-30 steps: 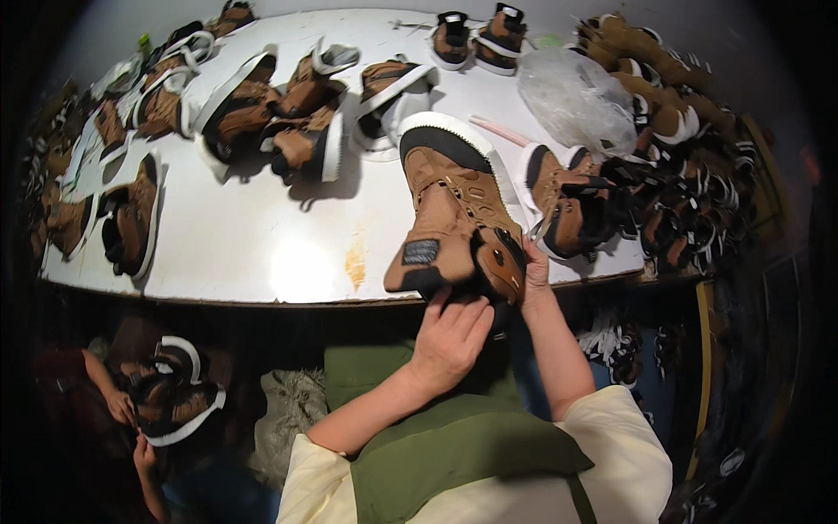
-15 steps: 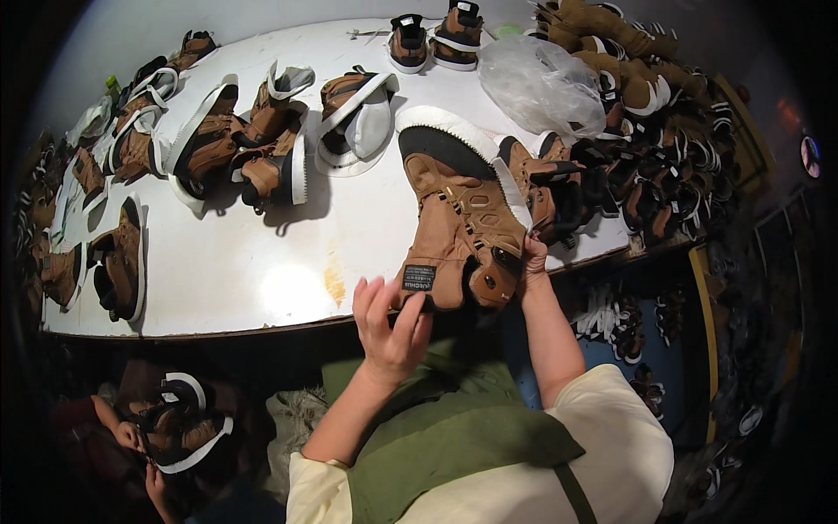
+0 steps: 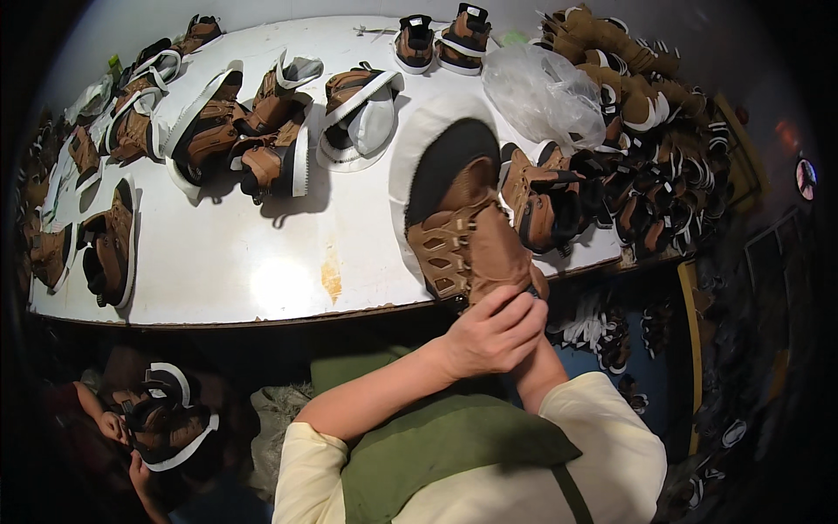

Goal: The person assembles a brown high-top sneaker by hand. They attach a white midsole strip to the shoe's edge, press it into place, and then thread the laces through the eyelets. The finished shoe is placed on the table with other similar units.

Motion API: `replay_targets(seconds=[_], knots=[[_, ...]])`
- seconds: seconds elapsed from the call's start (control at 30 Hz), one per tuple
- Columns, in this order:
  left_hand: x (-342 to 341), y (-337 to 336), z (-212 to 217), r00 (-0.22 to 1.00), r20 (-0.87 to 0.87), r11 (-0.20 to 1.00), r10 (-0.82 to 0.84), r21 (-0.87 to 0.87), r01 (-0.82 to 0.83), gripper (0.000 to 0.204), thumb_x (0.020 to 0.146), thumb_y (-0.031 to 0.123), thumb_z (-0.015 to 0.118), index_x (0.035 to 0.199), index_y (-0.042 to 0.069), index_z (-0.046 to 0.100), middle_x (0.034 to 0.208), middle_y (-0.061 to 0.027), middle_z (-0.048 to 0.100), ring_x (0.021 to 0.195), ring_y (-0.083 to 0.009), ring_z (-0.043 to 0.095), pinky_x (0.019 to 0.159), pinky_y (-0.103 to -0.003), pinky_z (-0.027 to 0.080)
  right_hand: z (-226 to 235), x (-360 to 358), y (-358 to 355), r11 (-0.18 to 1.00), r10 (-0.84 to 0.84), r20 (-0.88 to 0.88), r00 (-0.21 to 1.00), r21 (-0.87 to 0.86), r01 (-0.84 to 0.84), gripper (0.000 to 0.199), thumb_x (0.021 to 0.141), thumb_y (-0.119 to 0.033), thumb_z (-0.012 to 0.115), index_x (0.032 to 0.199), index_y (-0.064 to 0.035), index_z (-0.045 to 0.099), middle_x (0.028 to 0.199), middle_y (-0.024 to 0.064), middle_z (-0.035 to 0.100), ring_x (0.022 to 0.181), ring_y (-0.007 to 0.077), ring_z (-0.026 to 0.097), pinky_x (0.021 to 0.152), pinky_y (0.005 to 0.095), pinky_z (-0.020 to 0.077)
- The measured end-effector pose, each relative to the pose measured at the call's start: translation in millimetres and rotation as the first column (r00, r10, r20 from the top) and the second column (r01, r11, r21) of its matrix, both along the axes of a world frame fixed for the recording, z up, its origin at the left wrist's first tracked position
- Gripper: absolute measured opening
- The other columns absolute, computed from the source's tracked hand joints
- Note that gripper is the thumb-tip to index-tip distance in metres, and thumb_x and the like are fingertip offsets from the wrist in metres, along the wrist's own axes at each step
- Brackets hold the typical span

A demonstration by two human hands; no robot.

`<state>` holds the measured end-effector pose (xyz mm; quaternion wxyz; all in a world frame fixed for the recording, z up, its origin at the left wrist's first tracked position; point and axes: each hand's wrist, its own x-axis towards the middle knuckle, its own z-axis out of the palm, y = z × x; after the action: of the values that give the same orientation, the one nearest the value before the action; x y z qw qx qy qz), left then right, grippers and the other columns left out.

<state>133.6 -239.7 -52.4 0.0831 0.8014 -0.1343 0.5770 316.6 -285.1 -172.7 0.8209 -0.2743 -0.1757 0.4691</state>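
Observation:
A brown boot (image 3: 497, 236) with a black toe cap and a white band round its lower edge is held up over the front edge of the table, toe pointing away from me. My left hand (image 3: 499, 330) is closed at its tongue and collar, fingers curled together. Behind it my right hand is mostly hidden; its forearm (image 3: 539, 371) runs up to the same end of the boot, which it grips. The collar opening is covered by my hands.
On the white table (image 3: 227, 271) lie several similar boots (image 3: 209, 131) at the left and back. A clear plastic bag (image 3: 546, 92) sits before heaped uppers (image 3: 650, 79) at right. Lower left, another person's hands (image 3: 113, 428) hold a boot (image 3: 170, 428).
The boot has turned so its tongue and laces side face up. My left hand has moved right and closed on the collar, covering my right hand.

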Motion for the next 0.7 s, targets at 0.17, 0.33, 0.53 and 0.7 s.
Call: replay_targets(seconds=[0.17, 0.33, 0.53, 0.7], knots=[[13.7, -7.6, 17.6, 0.995, -0.087, 0.999, 0.040, -0.007, -0.040, 0.023, 0.070, 0.016, 0.059, 0.085, -0.001, 0.066, 0.103, -0.0117, 0.058, 0.102, -0.0269, 0.055, 0.095, -0.042, 0.044, 6.3, -1.4, -8.2, 0.998, -0.050, -0.006, 0.999, -0.034, 0.050, 0.048, 0.088, -0.026, 0.062, 0.124, 0.0042, 0.053, 0.119, 0.0148, 0.061, 0.106, 0.0252, 0.060, 0.097, 0.0379, 0.0458], [11.0, -5.0, 16.8, 0.994, -0.098, 0.995, 0.053, -0.080, -0.061, 0.016, 0.069, 0.015, 0.061, 0.081, 0.004, 0.066, 0.102, -0.0080, 0.060, 0.100, -0.0239, 0.056, 0.096, -0.043, 0.043, 14.1, -7.1, -20.5, 0.990, -0.116, 0.015, 0.993, -0.082, 0.116, 0.046, 0.089, -0.027, 0.061, 0.123, 0.0041, 0.054, 0.119, 0.0144, 0.061, 0.106, 0.0247, 0.059, 0.097, 0.0374, 0.0452], [18.1, 5.6, 2.4, 0.975, -0.219, 0.991, 0.034, -0.122, -0.062, 0.016, 0.070, 0.013, 0.059, 0.079, 0.002, 0.065, 0.100, -0.0122, 0.058, 0.103, -0.0282, 0.055, 0.099, -0.051, 0.041, 21.8, -15.4, -27.8, 0.968, -0.201, 0.051, 0.978, -0.140, 0.206, 0.044, 0.090, -0.027, 0.060, 0.122, 0.0040, 0.056, 0.119, 0.0140, 0.060, 0.106, 0.0240, 0.059, 0.097, 0.0367, 0.0445], [25.2, 10.6, 2.4, 0.974, -0.221, 0.982, 0.051, -0.165, -0.089, 0.025, 0.072, 0.014, 0.060, 0.092, -0.001, 0.065, 0.104, -0.0148, 0.058, 0.105, -0.0304, 0.054, 0.099, -0.052, 0.041, 35.9, -23.0, -32.2, 0.884, -0.380, 0.184, 0.906, -0.216, 0.415, 0.043, 0.092, -0.028, 0.059, 0.121, 0.0039, 0.057, 0.119, 0.0136, 0.060, 0.107, 0.0235, 0.058, 0.097, 0.0362, 0.0439]])
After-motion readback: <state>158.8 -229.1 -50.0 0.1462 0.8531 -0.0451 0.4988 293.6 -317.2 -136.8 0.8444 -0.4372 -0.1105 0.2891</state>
